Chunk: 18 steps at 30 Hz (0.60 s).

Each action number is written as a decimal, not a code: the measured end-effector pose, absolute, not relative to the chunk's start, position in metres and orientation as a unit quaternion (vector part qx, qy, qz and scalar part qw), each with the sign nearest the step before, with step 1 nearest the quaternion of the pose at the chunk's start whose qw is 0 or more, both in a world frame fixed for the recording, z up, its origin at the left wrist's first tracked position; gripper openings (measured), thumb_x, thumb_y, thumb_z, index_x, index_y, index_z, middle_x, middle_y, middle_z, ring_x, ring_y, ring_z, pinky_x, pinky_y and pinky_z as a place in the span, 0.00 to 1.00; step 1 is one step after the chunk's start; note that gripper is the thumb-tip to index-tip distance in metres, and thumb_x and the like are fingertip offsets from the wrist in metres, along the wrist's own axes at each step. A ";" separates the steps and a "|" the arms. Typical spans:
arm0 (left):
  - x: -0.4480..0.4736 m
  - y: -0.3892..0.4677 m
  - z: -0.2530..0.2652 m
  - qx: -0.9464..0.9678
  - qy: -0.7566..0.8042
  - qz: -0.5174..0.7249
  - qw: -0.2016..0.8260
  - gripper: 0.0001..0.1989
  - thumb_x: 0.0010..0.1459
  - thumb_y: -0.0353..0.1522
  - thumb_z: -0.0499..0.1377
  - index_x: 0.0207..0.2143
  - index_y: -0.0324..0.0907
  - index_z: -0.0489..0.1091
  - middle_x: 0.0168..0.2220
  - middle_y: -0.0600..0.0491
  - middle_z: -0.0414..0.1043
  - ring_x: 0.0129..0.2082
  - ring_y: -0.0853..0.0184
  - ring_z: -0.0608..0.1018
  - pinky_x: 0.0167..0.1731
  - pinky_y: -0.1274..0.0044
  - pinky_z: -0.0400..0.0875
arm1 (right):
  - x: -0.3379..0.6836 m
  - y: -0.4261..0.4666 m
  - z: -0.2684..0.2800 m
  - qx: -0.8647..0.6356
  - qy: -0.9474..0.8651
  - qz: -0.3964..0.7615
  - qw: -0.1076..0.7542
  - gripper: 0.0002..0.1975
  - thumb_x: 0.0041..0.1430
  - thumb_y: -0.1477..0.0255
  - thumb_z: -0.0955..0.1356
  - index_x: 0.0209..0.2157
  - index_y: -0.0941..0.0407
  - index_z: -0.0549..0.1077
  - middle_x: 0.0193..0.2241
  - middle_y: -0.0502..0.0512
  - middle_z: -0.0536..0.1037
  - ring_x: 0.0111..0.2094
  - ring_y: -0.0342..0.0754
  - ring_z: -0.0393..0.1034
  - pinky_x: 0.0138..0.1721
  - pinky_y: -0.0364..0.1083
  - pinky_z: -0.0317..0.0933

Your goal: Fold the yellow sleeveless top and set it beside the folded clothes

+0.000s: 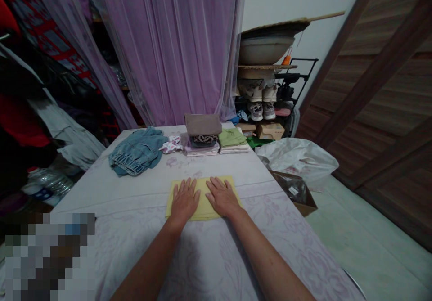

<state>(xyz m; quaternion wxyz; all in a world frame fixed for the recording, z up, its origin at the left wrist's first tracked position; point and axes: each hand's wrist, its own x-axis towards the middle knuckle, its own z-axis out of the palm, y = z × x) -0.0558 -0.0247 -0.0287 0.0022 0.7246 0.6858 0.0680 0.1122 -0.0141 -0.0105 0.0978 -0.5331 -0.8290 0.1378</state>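
Note:
A folded yellow cloth (205, 202) lies flat on the table, which has a white cover with a pale purple flower print (270, 229). My left hand (185, 200) rests palm down on its left half, fingers stretched out. On the right half my right hand (222, 197) lies flat too, its fingers spread. Both hands press against the fabric and neither grips it. Whether the cloth is a garment or a towel I cannot tell.
Crumpled denim clothing (138, 150) and a small printed cloth (172, 145) lie at the back left. Behind the yellow cloth stand a stack of folded clothes (202, 125) and a green folded piece (232, 137). A cardboard box (307, 206) sits beside the right edge.

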 end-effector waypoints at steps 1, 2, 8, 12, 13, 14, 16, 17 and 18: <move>-0.058 -0.026 -0.030 0.725 0.685 0.071 -0.005 0.27 0.67 0.40 0.43 0.65 0.41 0.57 0.67 0.47 0.56 0.67 0.54 0.57 0.64 0.56 0.48 | 0.116 -0.013 -0.013 -0.541 -0.825 0.134 0.095 0.27 0.68 0.61 0.56 0.65 0.56 0.58 0.67 0.60 0.54 0.68 0.55 0.45 0.65 0.60 0.37; -0.059 -0.027 -0.032 0.725 0.685 0.074 -0.009 0.27 0.67 0.41 0.43 0.65 0.42 0.58 0.66 0.47 0.56 0.66 0.54 0.58 0.64 0.56 0.49 | 0.120 -0.013 -0.015 -0.553 -0.818 0.128 0.093 0.28 0.68 0.60 0.57 0.65 0.56 0.58 0.67 0.61 0.54 0.68 0.55 0.45 0.65 0.60 0.37; -0.074 -0.031 -0.045 0.700 0.707 0.102 -0.026 0.29 0.66 0.45 0.45 0.64 0.40 0.60 0.66 0.45 0.57 0.66 0.52 0.58 0.63 0.57 0.53 | 0.141 -0.014 -0.023 -0.619 -0.774 0.109 0.082 0.30 0.68 0.58 0.55 0.66 0.57 0.56 0.68 0.62 0.50 0.69 0.56 0.41 0.65 0.60 0.36; -0.090 -0.030 -0.062 0.696 0.703 0.138 -0.044 0.32 0.64 0.46 0.46 0.63 0.36 0.60 0.64 0.41 0.59 0.65 0.52 0.60 0.61 0.58 0.58 | 0.143 -0.015 -0.024 -0.626 -0.766 0.120 0.082 0.31 0.67 0.57 0.55 0.66 0.57 0.57 0.68 0.61 0.50 0.69 0.55 0.41 0.65 0.60 0.34; -0.093 -0.030 -0.066 0.698 0.700 0.145 -0.051 0.32 0.64 0.46 0.46 0.63 0.35 0.60 0.64 0.40 0.60 0.65 0.52 0.61 0.61 0.59 0.58 | 0.143 -0.015 -0.024 -0.626 -0.766 0.123 0.082 0.31 0.67 0.57 0.55 0.66 0.57 0.57 0.68 0.61 0.50 0.69 0.54 0.40 0.66 0.60 0.34; -0.095 -0.030 -0.068 0.698 0.698 0.150 -0.058 0.32 0.64 0.45 0.46 0.63 0.34 0.61 0.64 0.40 0.60 0.65 0.52 0.61 0.61 0.59 0.58 | 0.143 -0.015 -0.024 -0.626 -0.765 0.125 0.083 0.31 0.67 0.57 0.55 0.66 0.57 0.57 0.69 0.61 0.49 0.69 0.54 0.40 0.66 0.60 0.33; -0.097 -0.031 -0.070 0.696 0.699 0.150 -0.067 0.32 0.64 0.45 0.46 0.62 0.34 0.61 0.64 0.39 0.59 0.65 0.51 0.61 0.61 0.60 0.58 | 0.143 -0.015 -0.024 -0.627 -0.764 0.127 0.086 0.31 0.67 0.57 0.55 0.66 0.57 0.57 0.69 0.60 0.49 0.69 0.54 0.40 0.66 0.60 0.33; -0.097 -0.033 -0.070 0.693 0.702 0.146 -0.068 0.32 0.64 0.45 0.46 0.62 0.34 0.61 0.65 0.39 0.58 0.65 0.51 0.62 0.62 0.60 0.57 | 0.143 -0.015 -0.024 -0.627 -0.763 0.127 0.089 0.31 0.67 0.57 0.55 0.66 0.57 0.57 0.69 0.60 0.49 0.69 0.54 0.41 0.66 0.61 0.34; -0.097 -0.034 -0.069 0.691 0.706 0.141 -0.068 0.32 0.63 0.45 0.46 0.62 0.34 0.61 0.65 0.39 0.58 0.65 0.52 0.61 0.62 0.61 0.57 | 0.143 -0.015 -0.024 -0.627 -0.763 0.127 0.091 0.31 0.67 0.57 0.55 0.66 0.57 0.57 0.68 0.60 0.50 0.69 0.54 0.41 0.66 0.61 0.34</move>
